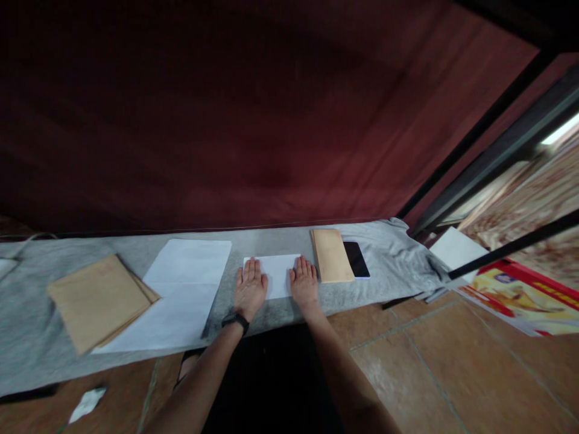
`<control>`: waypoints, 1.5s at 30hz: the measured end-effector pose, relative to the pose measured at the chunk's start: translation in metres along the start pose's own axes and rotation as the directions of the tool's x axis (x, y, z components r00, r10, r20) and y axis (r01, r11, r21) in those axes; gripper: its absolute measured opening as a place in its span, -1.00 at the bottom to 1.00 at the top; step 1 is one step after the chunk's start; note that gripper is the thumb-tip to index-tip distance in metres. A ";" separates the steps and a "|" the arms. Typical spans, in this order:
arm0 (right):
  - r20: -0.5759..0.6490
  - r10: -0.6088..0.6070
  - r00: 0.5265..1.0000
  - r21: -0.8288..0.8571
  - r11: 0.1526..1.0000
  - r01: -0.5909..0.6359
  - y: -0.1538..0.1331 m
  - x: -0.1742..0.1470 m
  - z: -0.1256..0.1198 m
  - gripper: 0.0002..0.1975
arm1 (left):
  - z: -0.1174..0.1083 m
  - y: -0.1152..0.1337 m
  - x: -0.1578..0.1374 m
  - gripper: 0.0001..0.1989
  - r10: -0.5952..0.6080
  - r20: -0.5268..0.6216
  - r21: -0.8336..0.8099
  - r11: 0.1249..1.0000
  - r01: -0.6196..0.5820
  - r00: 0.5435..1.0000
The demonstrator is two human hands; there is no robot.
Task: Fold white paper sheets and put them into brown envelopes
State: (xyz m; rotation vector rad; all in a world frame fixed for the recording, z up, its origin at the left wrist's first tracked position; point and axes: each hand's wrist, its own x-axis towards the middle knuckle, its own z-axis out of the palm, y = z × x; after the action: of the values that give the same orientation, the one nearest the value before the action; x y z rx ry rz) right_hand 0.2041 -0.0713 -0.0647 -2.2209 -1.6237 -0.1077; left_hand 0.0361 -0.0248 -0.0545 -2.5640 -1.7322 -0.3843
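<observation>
Left hand (250, 289) and right hand (304, 282), both spread flat, press a folded white paper (277, 274) on the grey cloth (27, 313), between white sheets (181, 295) and a brown envelope (332, 255).

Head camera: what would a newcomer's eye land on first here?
Both hands pressed flat on a small folded white sheet at the middle of the grey cloth: left hand on its left end, right hand on its right end. Left of them, large white sheets lie under a stack of brown envelopes. To the right, a narrow brown envelope lies beside a dark phone.
</observation>
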 end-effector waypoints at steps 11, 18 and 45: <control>0.015 0.014 1.000 0.001 1.000 -0.014 -0.001 -0.002 -0.008 -0.46 | 0.001 0.011 0.000 -0.39 0.065 -0.029 -0.008 0.998 -0.066 0.997; 0.001 0.007 1.000 -0.002 1.000 -0.007 -0.001 -0.001 -0.007 -0.47 | 0.003 0.042 0.008 -0.41 0.159 0.050 -0.093 0.984 -0.154 0.986; 0.026 -0.007 1.000 -0.011 1.000 0.007 0.001 -0.004 -0.006 -0.44 | -0.012 0.000 -0.013 -0.38 0.050 0.096 -0.021 0.999 -0.048 0.994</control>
State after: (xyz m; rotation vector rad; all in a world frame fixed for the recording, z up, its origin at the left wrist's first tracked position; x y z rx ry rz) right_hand 0.2049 -0.0777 -0.0607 -2.2336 -1.6485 -0.0903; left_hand 0.0291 -0.0388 -0.0456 -2.6753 -1.6985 -0.2801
